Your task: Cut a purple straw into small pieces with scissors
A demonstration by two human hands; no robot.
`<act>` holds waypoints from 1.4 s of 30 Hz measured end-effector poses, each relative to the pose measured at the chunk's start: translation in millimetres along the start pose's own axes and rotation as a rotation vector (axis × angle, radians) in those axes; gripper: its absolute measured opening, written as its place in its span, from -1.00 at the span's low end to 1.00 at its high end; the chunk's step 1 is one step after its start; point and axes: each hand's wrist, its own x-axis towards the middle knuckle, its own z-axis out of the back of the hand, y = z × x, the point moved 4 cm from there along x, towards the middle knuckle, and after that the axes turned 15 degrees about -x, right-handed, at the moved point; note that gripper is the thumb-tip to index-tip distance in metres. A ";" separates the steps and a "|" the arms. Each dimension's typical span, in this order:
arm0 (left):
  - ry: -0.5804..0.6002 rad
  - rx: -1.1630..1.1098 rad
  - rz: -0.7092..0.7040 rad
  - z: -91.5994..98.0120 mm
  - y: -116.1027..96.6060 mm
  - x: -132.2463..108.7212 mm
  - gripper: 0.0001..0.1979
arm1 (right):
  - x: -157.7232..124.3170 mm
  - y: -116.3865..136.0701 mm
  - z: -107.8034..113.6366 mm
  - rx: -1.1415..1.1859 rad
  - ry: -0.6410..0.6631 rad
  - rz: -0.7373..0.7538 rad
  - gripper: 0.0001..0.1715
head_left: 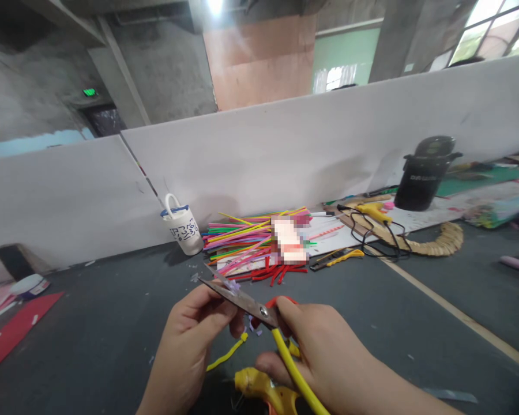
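My right hand (311, 334) grips a pair of scissors (259, 308) with long yellow handles, their blades pointing up and left, slightly apart. Between the blades shows a small light-purple piece (232, 286), which the closed fingers of my left hand (194, 331) pinch. Something red (281, 301) is visible by my right fingers, partly hidden. Under my hands, purple scraps (256, 327) lie on the dark table, beside a short yellow fuzzy stem (227, 354). A yellow glue gun (259, 385) is at the bottom, partly covered by the scissors' handle.
Colourful pipe cleaners (242, 236) lie bundled ahead, beside a white cup (184, 230). To their right are a utility knife (339, 258), another yellow glue gun (374, 211) with a black cord, and a black lidded container (424, 176). Red sheet (21, 328) lies left. A white partition (259, 155) stands behind.
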 end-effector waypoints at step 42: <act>0.084 0.600 0.061 -19.9 30.5 -0.2 -0.89 | 9.2 -11.1 1.0 0.500 -0.079 -0.072 -0.92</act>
